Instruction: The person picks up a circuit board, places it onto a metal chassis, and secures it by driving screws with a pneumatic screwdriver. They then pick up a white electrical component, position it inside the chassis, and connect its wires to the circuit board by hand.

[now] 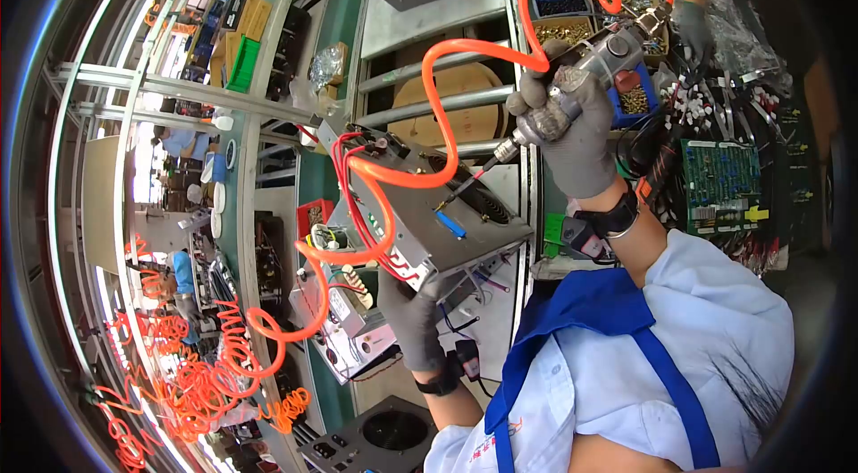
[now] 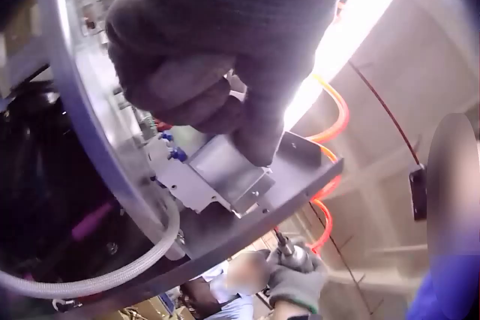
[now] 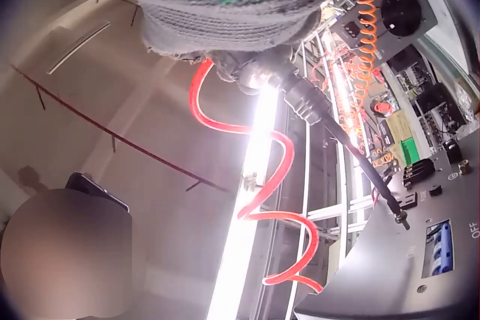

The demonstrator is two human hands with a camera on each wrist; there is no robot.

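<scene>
My gloved right hand (image 1: 576,129) grips a pneumatic screwdriver (image 1: 612,53) with an orange air hose at its back end. The long bit (image 3: 360,159) slants down to a grey metal case (image 1: 420,205). At its tip a small screw (image 3: 402,219) shows close over the panel, near a blue switch (image 3: 441,249). My gloved left hand (image 1: 409,316) holds the case's near lower end, beside red wires (image 1: 344,173) and a terminal strip. Seen from the left wrist, its fingers curl at a silver bracket (image 2: 229,170) inside the case; some of the fingertips are hidden.
Coiled orange hose (image 1: 442,171) hangs across the case. Screw bins (image 1: 563,30), a green circuit board (image 1: 722,182) and loose connectors lie at right. Another person's gloved hand (image 1: 693,35) is near the bins. More fan cases (image 1: 393,428) stand along the conveyor.
</scene>
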